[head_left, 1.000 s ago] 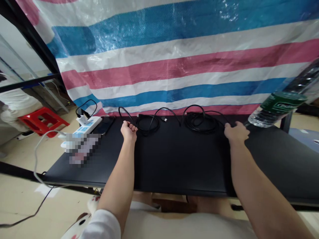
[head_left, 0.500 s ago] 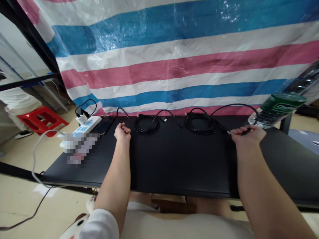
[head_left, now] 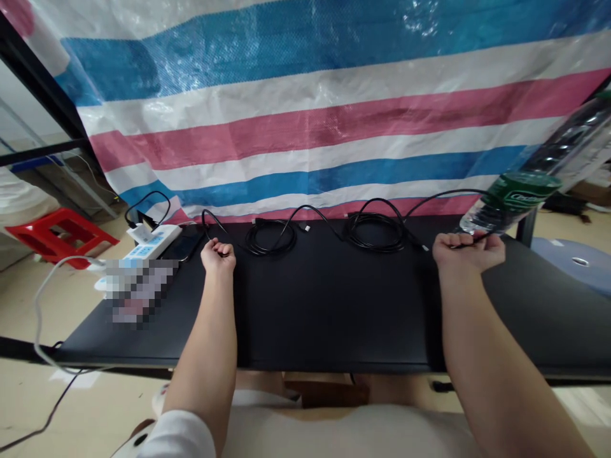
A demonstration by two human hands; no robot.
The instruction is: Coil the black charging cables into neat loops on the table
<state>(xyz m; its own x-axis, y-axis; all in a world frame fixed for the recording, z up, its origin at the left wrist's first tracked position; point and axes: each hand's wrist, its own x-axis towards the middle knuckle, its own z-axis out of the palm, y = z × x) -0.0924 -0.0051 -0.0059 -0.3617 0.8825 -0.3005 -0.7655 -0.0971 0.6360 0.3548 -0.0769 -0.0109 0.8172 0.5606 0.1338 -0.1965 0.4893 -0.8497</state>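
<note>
Two coils of black cable lie along the back of the black table. My left hand (head_left: 218, 256) is closed on a thin black cable beside the left coil (head_left: 271, 238); a raised loop of that cable arches behind the fist. My right hand (head_left: 469, 252) is closed around black cable to the right of the right coil (head_left: 376, 230). From there a long arc of cable rises in front of the sheet and runs to the coil. A light-coloured plug end (head_left: 424, 247) lies just left of my right hand. Between the coils, cable bows upward near a small white-tipped connector (head_left: 306, 228).
A large water bottle with a green label (head_left: 520, 191) leans behind my right hand. On the left are a white power strip (head_left: 153, 247) with plugs, a dark phone (head_left: 184, 245) and a blurred patch. A striped sheet (head_left: 305, 140) hangs behind the table (head_left: 334, 318).
The view has shifted slightly to the right. Both hands stay closed on cable; they sit slightly farther apart. The right coil's upper loop stands higher.
</note>
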